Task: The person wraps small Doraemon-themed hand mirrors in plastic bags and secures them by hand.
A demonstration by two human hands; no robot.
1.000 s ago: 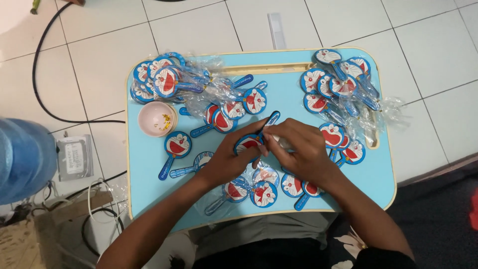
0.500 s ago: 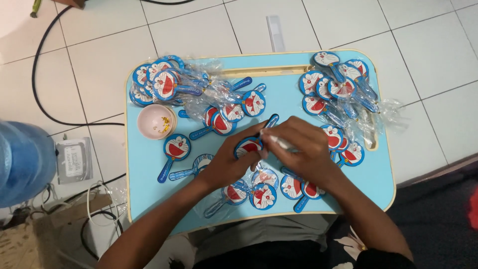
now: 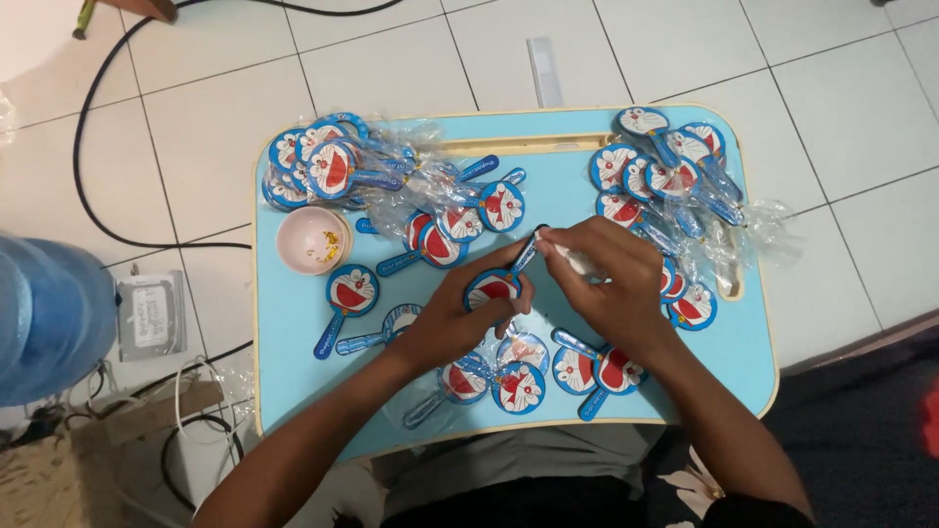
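Floor: white tiles run under everything, with a black cable [image 3: 88, 147] looping across the far left and a small white strip [image 3: 544, 70] lying just beyond the table's far edge.
Surface: a light blue lap table [image 3: 293, 362] with a cream rim, seen from straight above in the head view.
Left hand [image 3: 452, 318]: fingers curled shut around the round head of a small blue cartoon-cat fan [image 3: 494, 286], pinning it at the middle of the table.
Right hand [image 3: 611, 279]: fingers closed in a pinch at the far tip of that fan's handle, with a thin white piece [image 3: 575, 258] showing between them; I cannot tell what the piece is.
Held fan: lies tilted, head near, handle pointing far and to the right, between the two hands.
Far-left pile: more fans in clear wrappers [image 3: 328, 166], heaped and overlapping.
Far-right pile: another wrapped heap [image 3: 665, 176], reaching to the right hand's knuckles.
Near edge: several loose fans [image 3: 518, 386] lie beneath the wrists.
Bowl: a small pink bowl [image 3: 311, 240] sits at the left, just beside the far-left pile, with small yellow bits inside.
Left margin: a large blue rounded object [image 3: 49, 313], blurred, and a grey box [image 3: 152, 313] on the floor.
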